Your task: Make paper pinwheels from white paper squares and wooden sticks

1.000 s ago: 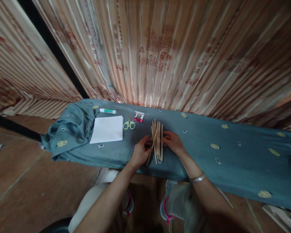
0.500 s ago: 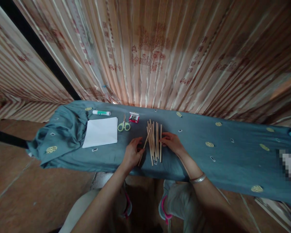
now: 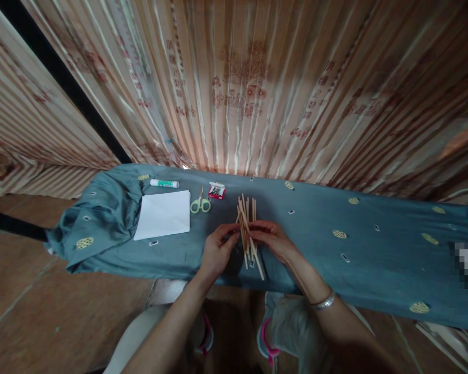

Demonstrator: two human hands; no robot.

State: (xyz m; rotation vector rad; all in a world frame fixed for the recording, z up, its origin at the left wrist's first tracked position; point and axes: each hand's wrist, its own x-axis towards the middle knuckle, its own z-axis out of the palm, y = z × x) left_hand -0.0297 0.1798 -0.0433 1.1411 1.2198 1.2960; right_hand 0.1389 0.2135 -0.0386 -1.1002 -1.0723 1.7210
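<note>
Several thin wooden sticks [image 3: 247, 213] lie in a loose bundle in front of me, most pointing away, one or two crossing at a slant. My left hand [image 3: 218, 250] is closed at the bundle's left side, thumb and fingers pinching sticks. From the other side my right hand [image 3: 275, 241], with a silver bracelet on the wrist, presses its thumb and fingers against the sticks. The fingertips of both hands nearly meet around the middle of the bundle. Exactly how many sticks each hand holds is hidden.
Left of the sticks are green-handled scissors [image 3: 200, 205], a small red-and-white box [image 3: 217, 192], a stack of white paper [image 3: 163, 215] and a glue stick [image 3: 164, 183]. A blue-green cloth [image 3: 315, 259] covers the narrow table. A pleated curtain [image 3: 237, 78] hangs behind it.
Both hands have moved inward and closed on the sticks. The spread sticks are drawn into a tighter bundle, and the separate right-hand stick has come in to the group.
</note>
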